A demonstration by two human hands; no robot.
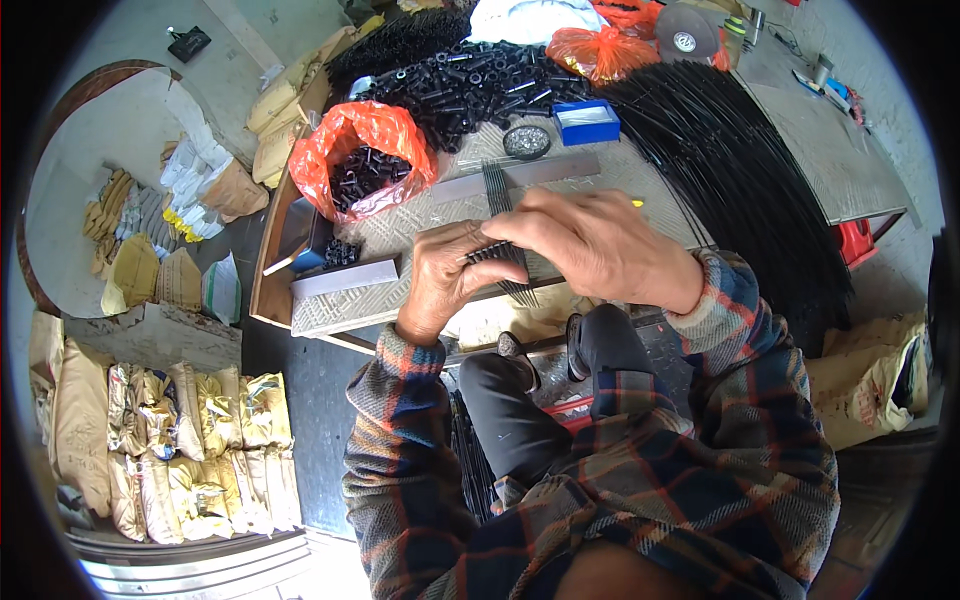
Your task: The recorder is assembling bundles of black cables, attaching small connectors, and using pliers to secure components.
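Note:
Over the table's near edge, my left hand (438, 268) is closed round a bundle of thin black rods (497, 188). The rods' far ends rest over a flat grey metal bar (570, 168), and their near ends stick out below my thumb. My right hand (605, 245) comes in from the right, its fingers bent and drawn together against the left fingers and the bundle. What its fingertips grip is hidden. Left of my hands, an open orange plastic bag (312, 160) holds small black parts (370, 180).
Black bolt-like parts (470, 85) lie heaped at the back. A blue box (587, 124) and a round dish (527, 142) stand before them. Long black rods (730, 160) cover the right side. Another metal bar (345, 278) lies at the front left. Sacks (200, 420) are stacked left.

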